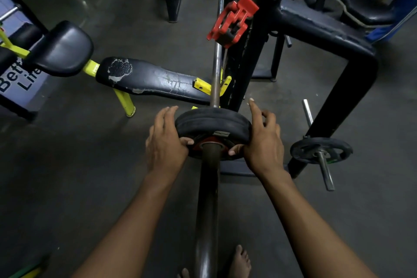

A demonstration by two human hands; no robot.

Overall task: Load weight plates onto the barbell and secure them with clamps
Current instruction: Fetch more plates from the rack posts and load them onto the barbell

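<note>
A black rubber weight plate (213, 122) sits on the sleeve of the barbell (208, 187), which runs from me up toward the rack. My left hand (164, 140) grips the plate's left rim, thumb on its near face. My right hand (261, 140) grips the right rim, thumb on the face and index finger pointing up. A red clamp (232, 20) sits farther up on the thin bar shaft (217, 63), apart from both hands.
A worn black bench (149, 79) with yellow legs lies left of the bar. A dark steel rack frame (327, 36) stands right. A small plate (320, 149) hangs on a storage peg at right. My bare foot (241, 259) is beside the bar.
</note>
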